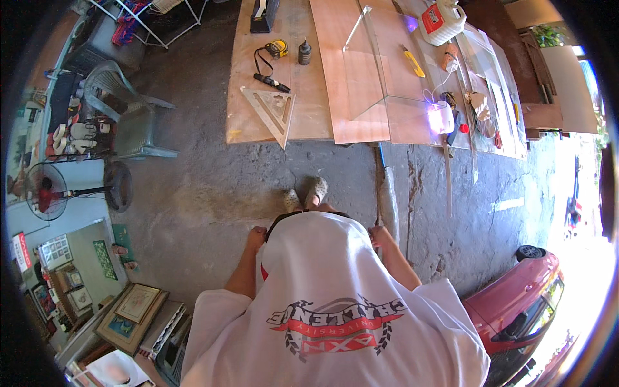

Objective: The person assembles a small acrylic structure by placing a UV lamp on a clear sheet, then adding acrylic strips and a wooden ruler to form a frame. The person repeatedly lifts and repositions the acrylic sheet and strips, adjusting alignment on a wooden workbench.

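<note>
My left hand (256, 237) is curled closed at my left hip, beside the dark shorts (278, 223). At the other hip my right hand (379, 236) is closed as well, next to the hem of my white shirt (322, 258). Whatever the fingers of either hand hold is too small to make out. Both hands are well short of the wooden worktable (309, 129). On its near left edge lies a triangular speed square (271, 111). Behind that are a black marker-like tool (272, 82), a yellow tape measure (277, 48) and a small dark bottle (305, 51).
Clear glass panels (367, 71) stand on the table, with a yellow utility knife (413, 62), a white jug (442, 22) and a glowing purple lamp (440, 118). A green plastic chair (132, 116) and a fan (48, 192) are left; a red car (519, 297) is right.
</note>
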`<state>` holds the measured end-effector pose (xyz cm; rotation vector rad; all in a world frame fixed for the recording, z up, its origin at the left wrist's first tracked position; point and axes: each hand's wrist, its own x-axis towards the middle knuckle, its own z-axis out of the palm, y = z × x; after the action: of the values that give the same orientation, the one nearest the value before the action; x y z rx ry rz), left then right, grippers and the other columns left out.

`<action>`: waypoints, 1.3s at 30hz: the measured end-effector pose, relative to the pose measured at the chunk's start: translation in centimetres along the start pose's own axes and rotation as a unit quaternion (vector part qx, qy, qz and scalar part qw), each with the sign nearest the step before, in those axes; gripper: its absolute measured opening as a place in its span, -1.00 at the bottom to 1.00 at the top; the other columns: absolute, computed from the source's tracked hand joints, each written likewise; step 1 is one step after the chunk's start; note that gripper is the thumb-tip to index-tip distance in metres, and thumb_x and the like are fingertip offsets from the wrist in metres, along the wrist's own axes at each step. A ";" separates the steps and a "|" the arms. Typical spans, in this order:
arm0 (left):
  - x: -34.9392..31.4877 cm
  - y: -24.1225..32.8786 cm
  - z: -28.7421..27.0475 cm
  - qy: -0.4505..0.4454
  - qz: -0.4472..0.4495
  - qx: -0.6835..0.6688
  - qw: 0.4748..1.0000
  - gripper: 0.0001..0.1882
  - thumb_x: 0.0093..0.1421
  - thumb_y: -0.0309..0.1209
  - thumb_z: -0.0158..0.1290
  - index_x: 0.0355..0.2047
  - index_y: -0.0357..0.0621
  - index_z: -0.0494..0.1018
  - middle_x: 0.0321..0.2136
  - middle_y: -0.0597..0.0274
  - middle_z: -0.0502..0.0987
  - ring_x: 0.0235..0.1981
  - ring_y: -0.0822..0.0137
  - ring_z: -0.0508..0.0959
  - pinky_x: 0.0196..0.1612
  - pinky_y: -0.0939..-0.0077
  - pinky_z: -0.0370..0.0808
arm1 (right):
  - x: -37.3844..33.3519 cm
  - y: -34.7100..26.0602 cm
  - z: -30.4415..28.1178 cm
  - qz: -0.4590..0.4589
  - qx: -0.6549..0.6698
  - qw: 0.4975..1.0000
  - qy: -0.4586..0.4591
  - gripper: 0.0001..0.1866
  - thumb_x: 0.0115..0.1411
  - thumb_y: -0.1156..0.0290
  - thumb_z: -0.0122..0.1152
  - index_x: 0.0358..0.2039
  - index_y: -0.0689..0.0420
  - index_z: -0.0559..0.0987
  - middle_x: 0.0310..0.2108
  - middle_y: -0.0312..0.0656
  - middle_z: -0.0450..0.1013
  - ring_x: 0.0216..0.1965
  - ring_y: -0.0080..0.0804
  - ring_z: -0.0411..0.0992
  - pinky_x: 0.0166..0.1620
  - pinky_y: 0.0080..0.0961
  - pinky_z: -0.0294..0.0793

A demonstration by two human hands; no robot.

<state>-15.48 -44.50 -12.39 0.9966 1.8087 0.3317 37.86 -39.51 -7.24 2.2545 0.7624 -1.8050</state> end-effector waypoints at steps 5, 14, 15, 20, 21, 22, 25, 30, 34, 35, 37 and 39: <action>1.8 2.3 -0.5 0.039 -0.018 -0.039 0.998 -0.61 0.29 -0.14 0.01 -0.21 -0.27 0.55 -0.31 -0.24 0.61 -0.20 -0.13 0.62 -0.15 0.11 0.52 | 2.0 -9.7 -2.2 -0.193 0.070 0.978 -0.046 -0.64 0.31 0.13 0.07 -0.50 0.13 0.52 -0.60 -0.21 0.47 -0.62 -0.34 0.45 -0.53 -0.32 0.43; 11.7 0.8 -6.1 0.017 0.013 0.063 0.998 -0.58 0.28 -0.10 0.03 -0.19 -0.26 0.55 -0.26 -0.28 0.60 -0.16 -0.15 0.62 -0.11 0.11 0.51 | -1.4 -19.2 1.9 -0.321 -0.009 0.934 0.160 -0.65 0.31 0.16 0.12 -0.25 0.25 0.55 -0.45 -0.11 0.57 -0.47 -0.35 0.57 -0.38 -0.37 0.57; 13.4 0.5 -7.4 -0.016 0.032 0.069 0.997 -0.59 0.27 -0.10 0.04 -0.21 -0.26 0.55 -0.27 -0.28 0.60 -0.16 -0.15 0.62 -0.12 0.11 0.50 | -1.7 -18.8 2.9 -0.311 -0.059 0.931 0.180 -0.64 0.31 0.16 0.13 -0.22 0.26 0.55 -0.46 -0.12 0.57 -0.48 -0.36 0.57 -0.40 -0.39 0.57; 17.8 0.9 -17.8 -0.132 0.069 0.141 0.979 -0.64 0.29 -0.16 0.08 -0.27 -0.27 0.60 -0.37 0.12 0.65 -0.33 0.38 0.56 -0.22 0.36 0.52 | -4.5 -15.7 12.3 -0.143 0.128 0.961 0.198 -0.63 0.32 0.17 0.12 -0.19 0.28 0.57 -0.48 -0.13 0.59 -0.51 -0.37 0.57 -0.43 -0.42 0.56; 18.8 2.0 -19.6 -0.127 0.101 0.117 0.980 -0.63 0.29 -0.15 0.07 -0.26 -0.27 0.58 -0.38 0.10 0.65 -0.34 0.31 0.59 -0.23 0.34 0.52 | -5.0 -15.0 14.5 -0.081 0.164 0.963 0.196 -0.64 0.32 0.18 0.12 -0.18 0.28 0.58 -0.48 -0.13 0.59 -0.51 -0.37 0.57 -0.43 -0.42 0.57; 19.5 2.9 -21.1 -0.124 0.109 0.106 0.981 -0.62 0.29 -0.14 0.06 -0.24 -0.27 0.56 -0.38 0.09 0.65 -0.34 0.24 0.61 -0.24 0.33 0.52 | -5.5 -14.5 17.0 -0.048 0.179 0.966 0.183 -0.61 0.32 0.17 0.11 -0.14 0.30 0.58 -0.44 -0.10 0.60 -0.53 -0.35 0.57 -0.45 -0.38 0.55; 21.2 5.5 -25.0 -0.150 0.047 0.044 0.987 -0.70 0.31 -0.19 0.07 -0.19 -0.20 0.50 -0.43 0.18 0.61 -0.44 0.35 0.59 -0.39 0.44 0.48 | -6.9 -12.6 24.9 0.014 0.222 0.958 0.179 -0.55 0.28 0.09 0.16 -0.19 0.30 0.62 -0.36 0.02 0.61 -0.32 -0.17 0.62 -0.21 -0.27 0.57; 24.3 8.7 -29.9 -0.168 -0.041 0.063 0.983 -0.70 0.35 -0.17 0.04 -0.05 -0.07 0.42 -0.31 0.29 0.60 -0.44 0.45 0.58 -0.51 0.59 0.42 | -9.1 -11.1 34.1 0.014 0.296 0.935 0.195 -0.51 0.31 0.10 0.14 -0.04 0.33 0.59 -0.13 0.10 0.59 -0.05 -0.13 0.55 -0.04 -0.25 0.50; 24.8 9.2 -30.6 -0.172 -0.004 0.036 0.984 -0.72 0.34 -0.19 0.04 -0.09 -0.10 0.45 -0.35 0.26 0.60 -0.46 0.44 0.58 -0.51 0.57 0.43 | -12.0 -11.4 34.9 0.031 0.273 0.940 0.203 -0.57 0.33 0.13 0.15 -0.12 0.32 0.59 -0.31 -0.04 0.60 -0.36 -0.32 0.57 -0.32 -0.34 0.53; 24.5 8.9 -30.3 -0.175 -0.010 0.024 0.984 -0.73 0.34 -0.20 0.03 -0.11 -0.11 0.46 -0.36 0.26 0.61 -0.47 0.44 0.58 -0.52 0.56 0.43 | -12.4 -12.0 34.6 0.049 0.272 0.939 0.203 -0.58 0.33 0.14 0.16 -0.14 0.32 0.60 -0.35 -0.06 0.60 -0.41 -0.35 0.56 -0.38 -0.36 0.52; 23.9 7.8 -29.6 -0.180 -0.029 0.027 0.983 -0.74 0.34 -0.21 0.02 -0.14 -0.12 0.48 -0.38 0.26 0.61 -0.49 0.45 0.57 -0.53 0.56 0.43 | -12.7 -13.7 33.9 0.044 0.310 0.927 0.207 -0.64 0.35 0.20 0.11 -0.21 0.31 0.59 -0.44 -0.09 0.59 -0.48 -0.39 0.54 -0.44 -0.40 0.51; 23.4 6.0 -28.2 -0.211 -0.018 0.047 0.976 -0.71 0.32 -0.21 0.04 -0.13 -0.16 0.48 -0.40 0.24 0.61 -0.51 0.46 0.57 -0.54 0.54 0.44 | -12.7 -15.5 33.6 0.010 0.323 0.920 0.222 -0.66 0.36 0.23 0.10 -0.21 0.31 0.59 -0.45 -0.09 0.58 -0.50 -0.39 0.54 -0.46 -0.40 0.51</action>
<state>-40.67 -17.27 -10.62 1.0112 1.4629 0.0066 -0.49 -44.04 -1.12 3.1422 0.1817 -1.7258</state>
